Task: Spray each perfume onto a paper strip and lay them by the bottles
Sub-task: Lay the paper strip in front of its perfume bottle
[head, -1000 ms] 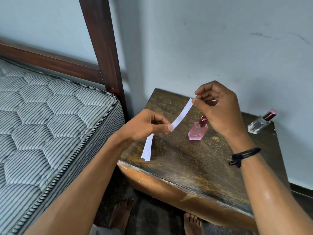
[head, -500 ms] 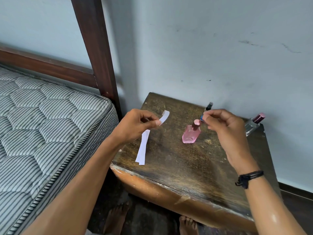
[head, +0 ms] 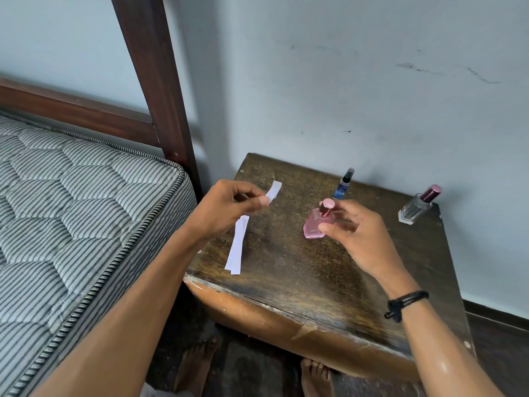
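My left hand (head: 229, 207) pinches white paper strips (head: 237, 249) near their upper end; the long part hangs down to the wooden bedside table (head: 300, 282), and the lower ends look like two layers. A pink perfume bottle (head: 313, 224) with a pink cap stands mid-table. My right hand (head: 355, 236) curls round it, thumb on its front and fingers behind the cap. A slim blue bottle (head: 343, 186) with a black sprayer stands behind it by the wall. A clear bottle (head: 416, 209) with a maroon cap leans at the back right corner.
A striped mattress (head: 86, 224) and a dark wooden bedpost (head: 160, 90) border the table on the left. The grey wall (head: 372, 96) runs right behind the bottles. Bare feet (head: 315, 376) show on the floor below the table's front edge.
My right hand let go of the strip's upper end and dropped to the pink bottle, closing round it. My left hand kept the strips and moved slightly back.
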A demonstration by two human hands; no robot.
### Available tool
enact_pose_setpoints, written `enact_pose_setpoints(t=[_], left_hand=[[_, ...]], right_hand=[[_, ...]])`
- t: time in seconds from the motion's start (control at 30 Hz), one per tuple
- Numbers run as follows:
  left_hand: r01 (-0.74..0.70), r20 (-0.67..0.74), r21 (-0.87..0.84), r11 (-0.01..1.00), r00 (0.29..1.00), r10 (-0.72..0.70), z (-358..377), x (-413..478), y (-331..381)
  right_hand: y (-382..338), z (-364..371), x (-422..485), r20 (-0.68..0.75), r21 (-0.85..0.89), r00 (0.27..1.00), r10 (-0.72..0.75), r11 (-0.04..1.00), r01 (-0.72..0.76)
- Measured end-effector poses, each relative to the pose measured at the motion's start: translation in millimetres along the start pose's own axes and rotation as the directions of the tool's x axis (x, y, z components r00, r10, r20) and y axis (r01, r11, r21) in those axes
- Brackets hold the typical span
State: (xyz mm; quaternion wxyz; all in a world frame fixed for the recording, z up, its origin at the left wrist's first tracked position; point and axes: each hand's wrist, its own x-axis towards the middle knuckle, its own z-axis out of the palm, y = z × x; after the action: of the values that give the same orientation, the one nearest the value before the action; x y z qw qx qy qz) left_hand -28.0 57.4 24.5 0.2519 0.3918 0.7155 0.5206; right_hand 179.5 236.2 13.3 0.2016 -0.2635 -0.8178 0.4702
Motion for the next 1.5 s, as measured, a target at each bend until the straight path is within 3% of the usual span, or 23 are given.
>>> enact_pose_setpoints(t=[0.23,0.57,0.63,0.67,0.73,0.8,0.83,0.87,0.9,0.93,0.97,1.0,1.07,1.13,1.27,1.5], left_hand=[[-0.015,-0.004,-0.006,1.000,1.000,0.015,-1,1,-2],[0.025,-0.014,-0.050,0.998,1.000,-0.026,1,0,4],[0.040,-0.032,-0.076,0.996,0.999,-0.043,1,0,4],[0.049,-0.043,-0.089,0.995,0.998,-0.053,0,0,4],[0.065,-0.054,-0.113,0.991,0.996,-0.072,0,-1,4],[0.082,-0.050,-0.132,0.988,0.995,-0.089,1,-1,4],[0.088,-0.047,-0.146,0.985,0.994,-0.095,1,-1,3],[0.089,-0.048,-0.160,0.983,0.994,-0.098,0,-1,3],[0.086,-0.050,-0.177,0.980,0.994,-0.096,-2,-2,4],[0.082,-0.049,-0.195,0.977,0.994,-0.093,-3,-2,4],[0.079,-0.042,-0.213,0.974,0.995,-0.090,-5,-3,5],[0.078,-0.030,-0.229,0.970,0.996,-0.087,-7,-4,6],[0.090,-0.006,-0.258,0.962,0.996,-0.094,-12,-8,5],[0.108,0.019,-0.270,0.957,0.994,-0.106,-16,-12,4],[0.104,0.069,-0.222,0.969,0.993,-0.091,-21,-14,3],[0.156,0.100,-0.108,0.982,0.984,-0.145,-27,-12,-9]], right_hand=[[-2,-25,-3,-0.027,-0.134,0.999,0.020,0.991,-0.024],[6,-41,-2,0.029,-0.056,0.996,0.088,0.995,-0.086],[4,-38,-6,-0.138,-0.048,0.990,0.022,0.998,-0.029],[0,-35,-10,-0.284,-0.076,0.957,-0.064,0.996,0.045],[-15,-21,-22,-0.518,-0.185,0.787,-0.336,0.942,0.280],[-33,5,-35,-0.513,-0.242,0.650,-0.560,0.822,0.516],[-41,21,-40,-0.456,-0.213,0.645,-0.613,0.779,0.590],[-48,37,-45,-0.402,-0.145,0.702,-0.588,0.798,0.585],[-54,51,-47,-0.354,-0.030,0.814,-0.460,0.876,0.482],[-58,62,-46,-0.284,0.123,0.931,-0.229,0.954,0.272],[-61,70,-42,-0.166,0.285,0.985,0.051,0.958,-0.002],[-62,76,-34,-0.027,0.415,0.956,0.294,0.873,-0.257],[-63,82,-15,0.180,0.548,0.837,0.517,0.654,-0.522],[-62,89,3,0.245,0.614,0.794,0.557,0.544,-0.571],[-61,102,26,0.287,0.670,0.762,0.580,0.447,-0.592],[-59,109,44,0.206,0.701,0.752,0.627,0.442,-0.560]])
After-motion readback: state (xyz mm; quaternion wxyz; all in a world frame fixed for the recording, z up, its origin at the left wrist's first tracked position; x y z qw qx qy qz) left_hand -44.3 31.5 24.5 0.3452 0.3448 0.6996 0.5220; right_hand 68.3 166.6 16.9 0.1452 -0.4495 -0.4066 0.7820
